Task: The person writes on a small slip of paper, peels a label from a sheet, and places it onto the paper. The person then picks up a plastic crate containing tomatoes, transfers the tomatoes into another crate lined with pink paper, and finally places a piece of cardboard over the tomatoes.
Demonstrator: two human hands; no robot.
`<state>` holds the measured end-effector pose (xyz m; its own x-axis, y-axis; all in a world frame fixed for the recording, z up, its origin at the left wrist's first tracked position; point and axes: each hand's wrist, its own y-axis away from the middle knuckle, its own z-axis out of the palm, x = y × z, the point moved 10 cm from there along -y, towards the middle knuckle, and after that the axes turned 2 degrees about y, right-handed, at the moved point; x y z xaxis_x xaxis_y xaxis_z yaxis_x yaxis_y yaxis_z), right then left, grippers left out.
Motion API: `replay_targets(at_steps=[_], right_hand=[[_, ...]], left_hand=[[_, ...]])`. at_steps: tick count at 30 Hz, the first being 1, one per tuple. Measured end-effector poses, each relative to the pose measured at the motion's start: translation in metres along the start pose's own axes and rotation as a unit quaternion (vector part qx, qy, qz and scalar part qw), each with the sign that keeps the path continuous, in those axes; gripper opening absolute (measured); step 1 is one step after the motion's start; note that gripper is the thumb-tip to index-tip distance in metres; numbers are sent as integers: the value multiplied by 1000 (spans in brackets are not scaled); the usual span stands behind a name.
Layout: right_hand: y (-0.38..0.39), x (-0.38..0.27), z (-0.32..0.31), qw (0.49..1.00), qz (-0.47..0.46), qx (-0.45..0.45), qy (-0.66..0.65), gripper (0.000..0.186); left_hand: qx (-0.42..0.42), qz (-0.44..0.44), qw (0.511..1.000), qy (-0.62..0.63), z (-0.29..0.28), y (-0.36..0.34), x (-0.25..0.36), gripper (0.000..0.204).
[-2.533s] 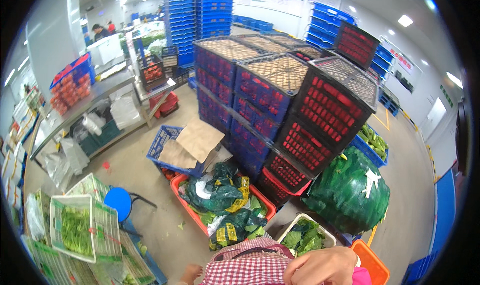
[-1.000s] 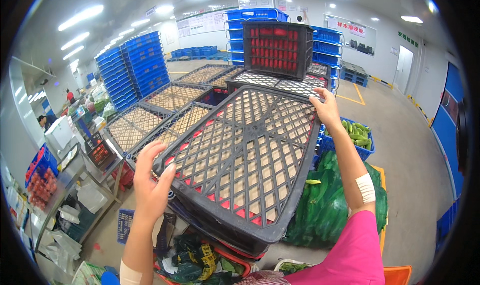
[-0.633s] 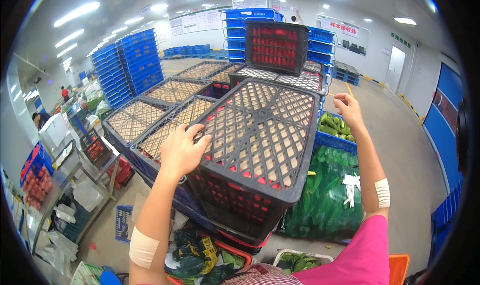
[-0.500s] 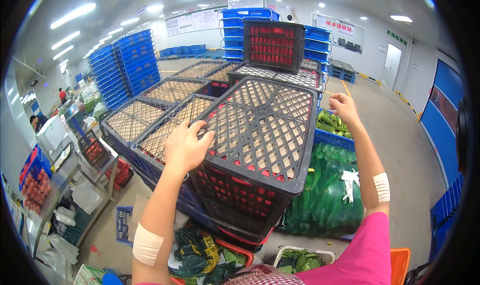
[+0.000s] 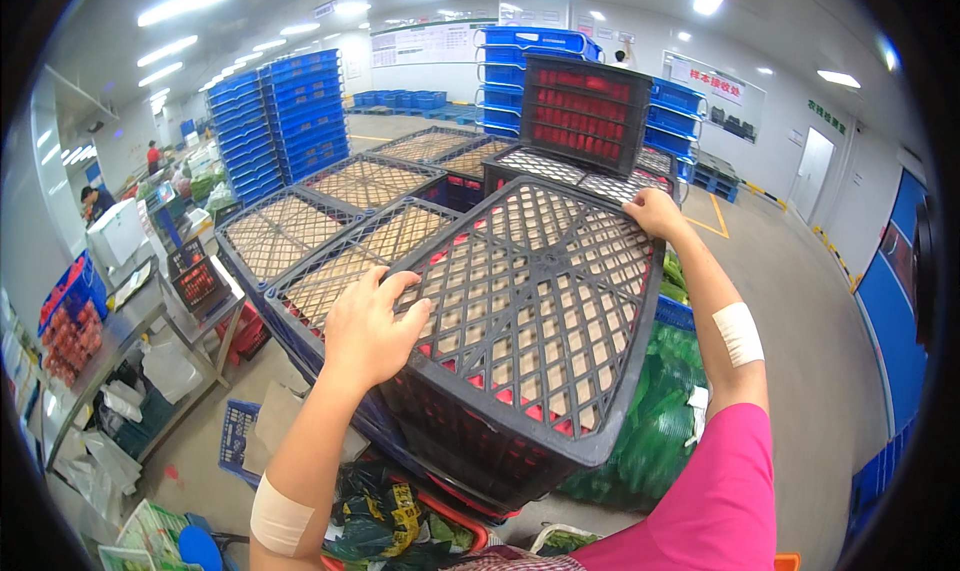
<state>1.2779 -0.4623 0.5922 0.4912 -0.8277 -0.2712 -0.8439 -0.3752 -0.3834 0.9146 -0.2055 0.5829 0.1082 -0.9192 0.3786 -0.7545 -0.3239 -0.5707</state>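
Observation:
A large black plastic crate (image 5: 545, 261) with a lattice top stands on the stack before me, with tan sheeting and red showing through its openings. My left hand (image 5: 368, 329) is at its left rim, thumb and fingers apart, holding nothing. At the far right rim, my right hand (image 5: 655, 214) has its fingers curled down onto the edge. Behind it, another black crate (image 5: 583, 116) filled with red items is tilted on top of more crates. Flatter lattice-topped crates (image 5: 368, 181) extend to the left and back.
Green vegetables in a mesh bag (image 5: 640, 426) lie right of the stack. Tall blue crate stacks (image 5: 275, 121) rise at the back left. A metal table (image 5: 130, 321) stands at left. Near my feet is a red-rimmed bin (image 5: 470, 526) with leafy greens.
My right hand has come down and left, from the air beside the crate onto its far right rim. My left hand stays at the left rim. The view has shifted slightly.

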Motion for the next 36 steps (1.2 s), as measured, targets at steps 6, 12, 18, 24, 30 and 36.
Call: replay_targets(at_steps=[6, 12, 18, 24, 30, 36], right_hand=[[-16, -57, 27, 992, -118, -42, 14, 34], [-26, -85, 45, 986, -100, -79, 109, 56], [-36, -96, 58, 982, -60, -154, 91, 71], [-35, -83, 47, 987, -55, -90, 124, 71], [-32, -103, 43, 982, -74, -58, 166, 67], [-43, -122, 48, 977, -96, -124, 141, 60]], left_hand=[[8, 9, 1000, -15, -1, 1, 5, 31], [20, 11, 999, -26, -3, 1, 7, 31], [178, -2, 982, 59, -27, 21, -3, 31], [289, -164, 838, 433, -4, 119, -20, 16], [-132, -297, 625, 710, 71, 146, 35, 28], [-196, -349, 556, 729, 72, 120, 52, 41]])
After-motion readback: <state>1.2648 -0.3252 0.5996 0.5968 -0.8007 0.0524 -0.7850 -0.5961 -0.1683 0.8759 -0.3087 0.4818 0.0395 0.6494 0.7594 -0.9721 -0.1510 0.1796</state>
